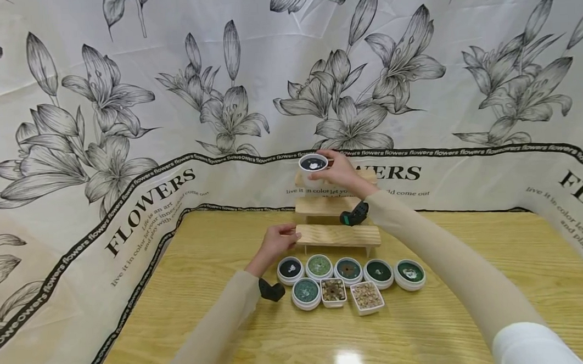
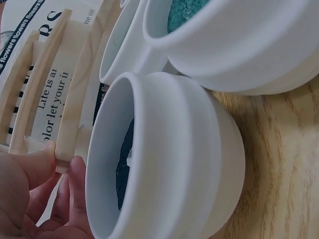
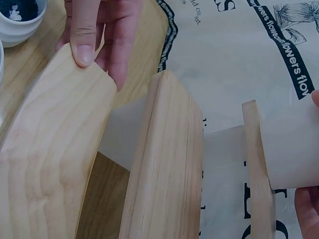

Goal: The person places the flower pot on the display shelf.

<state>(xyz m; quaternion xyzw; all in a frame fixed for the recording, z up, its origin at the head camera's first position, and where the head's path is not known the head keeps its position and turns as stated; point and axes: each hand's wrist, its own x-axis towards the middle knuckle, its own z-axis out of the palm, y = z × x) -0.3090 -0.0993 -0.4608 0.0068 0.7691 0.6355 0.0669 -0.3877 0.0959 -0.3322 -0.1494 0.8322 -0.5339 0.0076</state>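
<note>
Up at the left end of a three-step wooden stand [image 1: 339, 235], my right hand [image 1: 341, 173] grips a small white pot [image 1: 312, 164] with dark, white-flecked contents. In the right wrist view, that white pot [image 3: 294, 144] meets the top board [image 3: 256, 169]; only bits of the fingers show at the edge. My left hand [image 1: 274, 243] pinches the left end of the lowest board. The left wrist view shows the thumb and fingers of the left hand [image 2: 35, 184] around the board's end [image 2: 70, 139], right beside a white round pot [image 2: 169, 154].
Before the stand are several round white pots with green or dark contents, including a green one [image 1: 319, 266]. Two square white dishes [image 1: 368, 298] hold pebble-like pieces. A flower-printed cloth [image 1: 242, 179] hangs behind the wood-grain table [image 1: 215, 235].
</note>
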